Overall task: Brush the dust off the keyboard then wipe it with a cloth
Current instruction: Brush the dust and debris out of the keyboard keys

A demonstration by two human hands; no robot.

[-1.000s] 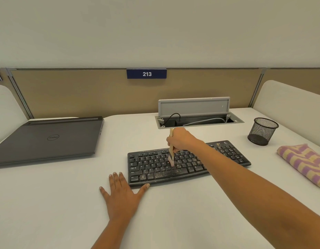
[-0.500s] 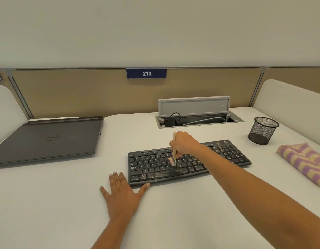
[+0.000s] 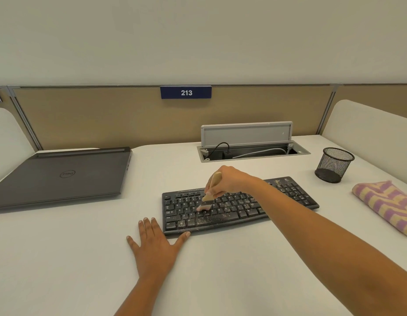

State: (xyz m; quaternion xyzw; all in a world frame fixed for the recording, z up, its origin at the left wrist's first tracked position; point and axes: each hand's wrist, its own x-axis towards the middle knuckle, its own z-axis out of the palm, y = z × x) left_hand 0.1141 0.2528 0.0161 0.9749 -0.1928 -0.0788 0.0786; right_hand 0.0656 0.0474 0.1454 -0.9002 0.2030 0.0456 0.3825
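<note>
Two hands: both in view over desk (image 3: 220,270)
right hand (image 3: 231,180): fingers curled round brush (image 3: 211,190) handle, bristles down on mid-left keys
left hand (image 3: 155,246): flat on desk, fingers spread, thumb tip touching keyboard (image 3: 243,209) front edge
keyboard: desk centre, dust specks on lower-left keys
cloth (image 3: 387,207): striped, folded, well right of keyboard
laptop (image 3: 61,176): closed, left

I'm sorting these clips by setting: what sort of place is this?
Most likely a shared office workstation: a plate numbered 213 on the partition, a flip-up cable hatch in the desk, and a closed laptop beside the keyboard.
</note>
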